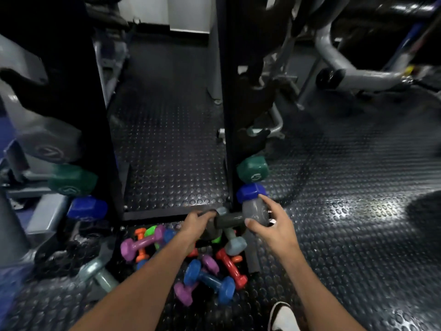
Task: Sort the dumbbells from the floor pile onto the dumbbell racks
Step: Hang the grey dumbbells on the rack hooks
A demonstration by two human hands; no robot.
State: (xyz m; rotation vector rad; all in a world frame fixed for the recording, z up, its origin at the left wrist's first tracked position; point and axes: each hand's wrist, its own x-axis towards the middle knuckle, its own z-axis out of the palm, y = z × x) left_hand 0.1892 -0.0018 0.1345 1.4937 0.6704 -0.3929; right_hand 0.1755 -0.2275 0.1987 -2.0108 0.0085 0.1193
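Observation:
I hold a grey dumbbell (232,219) level above the floor pile (191,263). My left hand (198,222) grips its left head, and my right hand (269,222) wraps its right head with fingers curled over it. The pile below holds several small dumbbells, purple, blue, red, orange, green and pale grey. The right rack post (226,115) carries a green dumbbell (253,169) and a blue dumbbell (250,192) just above my right hand. The left rack (100,115) carries a green dumbbell (71,181), a blue dumbbell (86,207) and larger grey ones higher up.
Studded black rubber floor (346,235) spreads to the right. A pale grey dumbbell (100,274) lies apart at the lower left. Grey gym machine frames (353,68) stand at the back right. My white shoe (284,317) shows at the bottom edge.

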